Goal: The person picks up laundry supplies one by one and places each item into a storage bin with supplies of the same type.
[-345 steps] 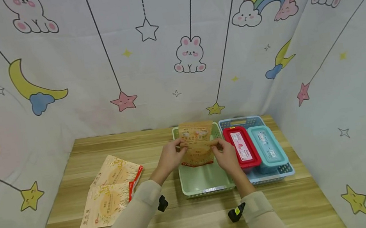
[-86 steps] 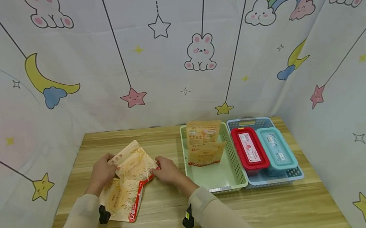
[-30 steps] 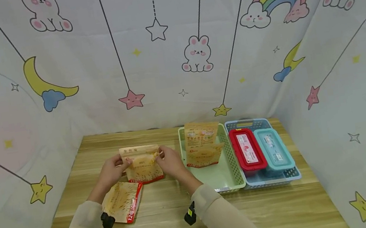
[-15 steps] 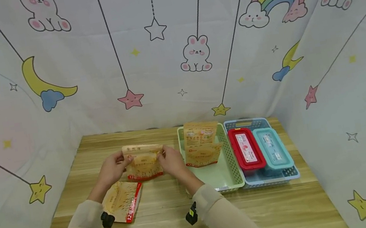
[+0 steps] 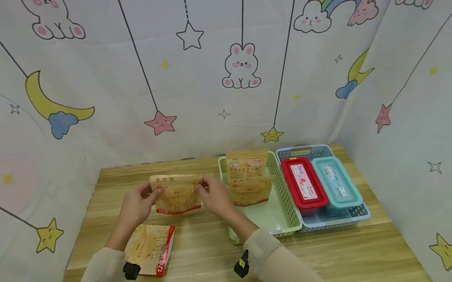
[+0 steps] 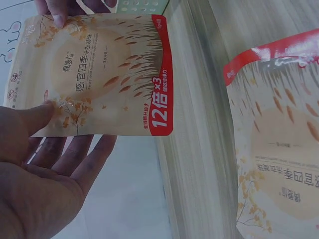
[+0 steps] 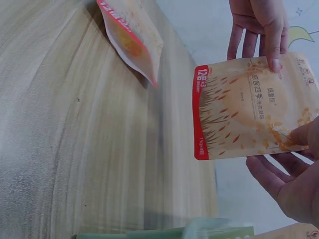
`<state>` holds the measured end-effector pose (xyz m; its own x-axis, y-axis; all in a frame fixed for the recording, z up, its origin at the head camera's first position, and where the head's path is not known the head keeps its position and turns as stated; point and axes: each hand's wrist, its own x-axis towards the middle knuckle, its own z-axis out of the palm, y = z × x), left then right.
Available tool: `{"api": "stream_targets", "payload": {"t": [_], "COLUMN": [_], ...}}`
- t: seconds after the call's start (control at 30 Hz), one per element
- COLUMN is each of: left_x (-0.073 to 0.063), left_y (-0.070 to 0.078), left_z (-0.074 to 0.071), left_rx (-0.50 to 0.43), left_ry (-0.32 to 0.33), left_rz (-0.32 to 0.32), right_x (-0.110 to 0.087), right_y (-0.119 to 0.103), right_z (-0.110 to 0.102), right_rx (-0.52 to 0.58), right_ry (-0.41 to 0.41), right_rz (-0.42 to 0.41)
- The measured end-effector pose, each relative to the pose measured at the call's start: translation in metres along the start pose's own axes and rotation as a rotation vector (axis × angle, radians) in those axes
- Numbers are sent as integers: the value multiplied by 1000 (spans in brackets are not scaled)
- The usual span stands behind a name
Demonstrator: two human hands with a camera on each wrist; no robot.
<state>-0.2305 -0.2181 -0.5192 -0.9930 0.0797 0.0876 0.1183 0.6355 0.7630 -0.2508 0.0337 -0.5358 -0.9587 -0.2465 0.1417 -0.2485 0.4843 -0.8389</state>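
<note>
Between my two hands hangs a tan laundry pod pouch (image 5: 177, 196) with a red bottom edge, raised over the table and front towards me. My left hand (image 5: 136, 207) pinches its upper left side, thumb on the front, as the left wrist view shows on the pouch (image 6: 107, 74). At the upper right side, my right hand (image 5: 219, 200) pinches it with thumb in front and fingers behind. A second such pouch (image 5: 151, 247) lies on the table below my left hand. Another tan pouch (image 5: 252, 190) stands folded or doubled in the green basket (image 5: 270, 219).
Right of the green basket, touching it, is a blue basket (image 5: 355, 216). It holds a red lidded box (image 5: 305, 183) and a teal lidded box (image 5: 337, 183). A white patterned cloth (image 5: 190, 136) hangs behind the wooden table (image 5: 203, 281) and on both sides.
Earlier both hands held a pouch in the green basket; they then moved left and lifted this pouch off the other one. Over the last second it has risen slightly and shifted right.
</note>
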Motion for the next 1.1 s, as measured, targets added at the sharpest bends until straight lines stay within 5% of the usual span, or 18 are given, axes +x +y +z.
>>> {"api": "stream_targets", "payload": {"t": [0.7, 1.1], "left_x": [-2, -4], "left_y": [31, 49], "left_z": [-3, 0], "left_rx": [21, 56], "left_ry": [39, 91], "left_rz": [54, 139], "right_x": [-8, -13], "right_y": [-14, -16], "right_z": [-29, -48], "right_rx": [75, 116], "right_ry": [3, 25], "right_rz": [-42, -57]}}
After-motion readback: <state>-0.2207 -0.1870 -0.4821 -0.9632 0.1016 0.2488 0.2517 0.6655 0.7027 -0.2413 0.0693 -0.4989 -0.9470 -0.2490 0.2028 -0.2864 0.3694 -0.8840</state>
